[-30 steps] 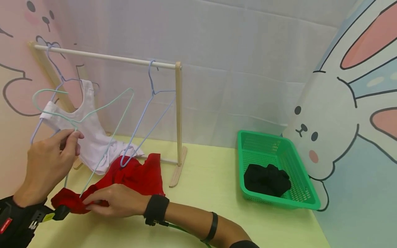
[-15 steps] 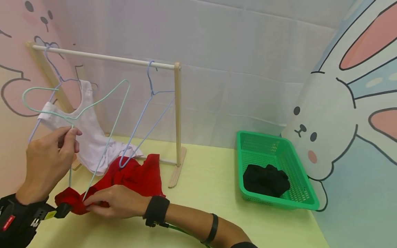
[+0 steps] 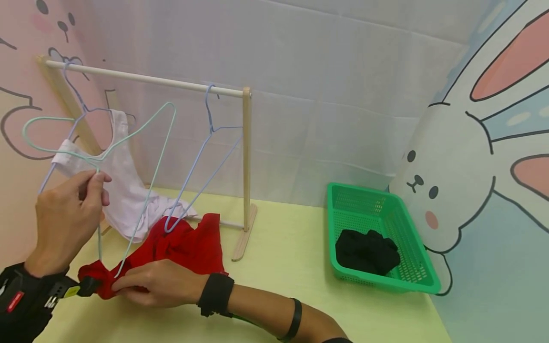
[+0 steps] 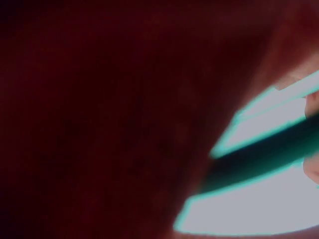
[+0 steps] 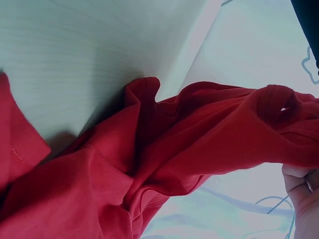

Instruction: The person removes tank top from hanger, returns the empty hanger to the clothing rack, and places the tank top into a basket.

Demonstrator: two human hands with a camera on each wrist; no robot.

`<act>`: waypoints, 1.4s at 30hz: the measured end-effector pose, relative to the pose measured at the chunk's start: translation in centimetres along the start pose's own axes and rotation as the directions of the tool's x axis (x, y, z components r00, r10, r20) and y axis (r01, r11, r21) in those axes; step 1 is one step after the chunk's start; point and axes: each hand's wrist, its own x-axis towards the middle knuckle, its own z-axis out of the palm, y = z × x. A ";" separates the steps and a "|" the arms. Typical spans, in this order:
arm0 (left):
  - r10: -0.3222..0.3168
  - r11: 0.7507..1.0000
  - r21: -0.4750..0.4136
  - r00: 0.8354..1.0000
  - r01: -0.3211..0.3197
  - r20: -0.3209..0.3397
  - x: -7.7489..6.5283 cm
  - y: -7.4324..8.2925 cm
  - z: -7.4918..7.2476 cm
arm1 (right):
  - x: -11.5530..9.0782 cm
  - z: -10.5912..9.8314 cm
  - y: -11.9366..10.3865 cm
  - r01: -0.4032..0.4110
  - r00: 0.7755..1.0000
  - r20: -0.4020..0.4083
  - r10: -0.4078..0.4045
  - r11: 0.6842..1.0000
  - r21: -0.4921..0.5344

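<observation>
A mint-green clothes hanger (image 3: 47, 118) is pinched near the base of its hook between the thumb and fingers of my left hand (image 3: 68, 219). Its lower end dips into the red garment (image 3: 197, 245), which lies crumpled on the table. My right hand (image 3: 158, 283) grips the garment's near edge, beside the hanger's lower end; the fingertips are partly covered by cloth. In the right wrist view, the red cloth (image 5: 209, 139) stretches in folds towards the right. Dark red cloth (image 4: 109, 119) fills most of the left wrist view, with the blurred hanger (image 4: 264, 154) at right.
Behind the hands stands a rack with a white rail (image 3: 146, 77). A white tank top (image 3: 122, 186) hangs there on a blue hanger (image 3: 75, 88). A second blue hanger (image 3: 209, 112) reaches down to the red garment. At right, a green basket (image 3: 343, 188) holds black cloth (image 3: 366, 252).
My left hand and the mint-green hanger have shifted slightly left, and the hanger's top has tipped left and up. My right hand keeps its grip on the red garment almost in place.
</observation>
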 end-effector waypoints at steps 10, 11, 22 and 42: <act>0.029 1.000 -0.009 1.000 -0.029 0.001 0.4 -0.2 0.2 | -0.2 0.2 0.0 -0.006 1.000 -0.009 0.006 1.000 0.013; 0.025 1.000 -0.009 1.000 -0.025 0.001 0.4 -0.2 0.2 | -0.2 0.2 0.0 -0.006 1.000 -0.008 0.006 1.000 0.016; -0.028 1.000 -0.005 0.999 0.028 0.024 0.7 0.2 0.2 | -0.1 0.2 -0.1 -0.003 1.000 0.030 0.002 1.000 0.027; -0.045 0.999 -0.012 0.999 0.045 -0.015 1.5 0.8 0.1 | -0.5 0.6 0.0 0.007 1.000 -0.022 -0.007 1.000 -0.013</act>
